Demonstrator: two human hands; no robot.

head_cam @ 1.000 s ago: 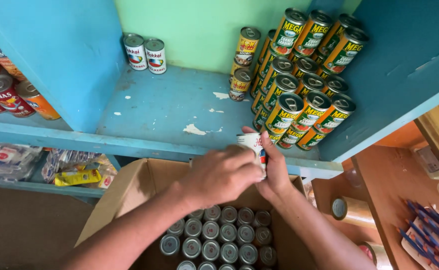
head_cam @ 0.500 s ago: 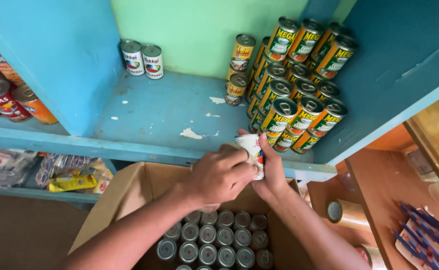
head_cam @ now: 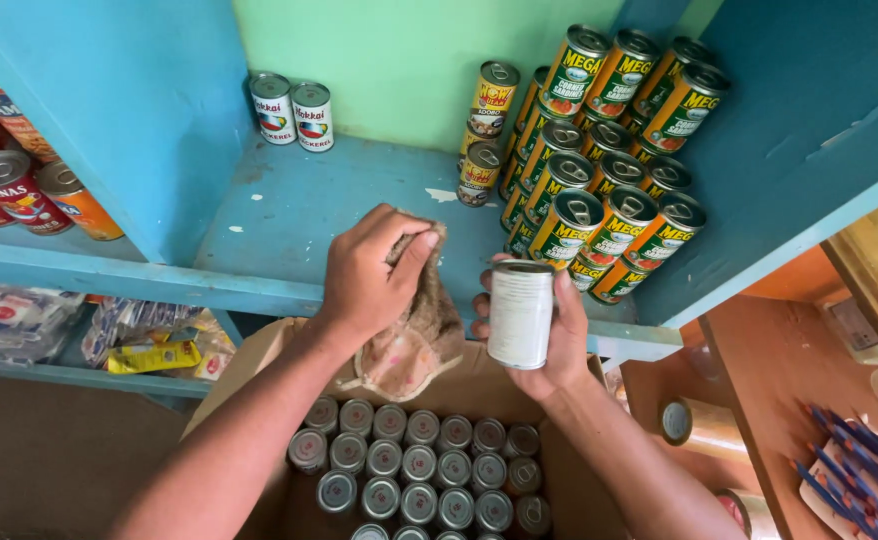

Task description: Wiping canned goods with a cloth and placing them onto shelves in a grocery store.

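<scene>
Above shelf [head_cam: 289, 225]: can [head_cam: 520, 314] (right hand [head_cam: 549, 335]), rag [head_cam: 409, 330] left.

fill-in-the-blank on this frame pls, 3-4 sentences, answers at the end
1. The right hand holds a white ____.
2. The left hand grips a crumpled ____.
3. The cardboard box under both hands is packed with upright ____.
4. The green-labelled cans are stacked on the ____ side of the blue shelf.

Missing words: can; rag; cans; right
</scene>
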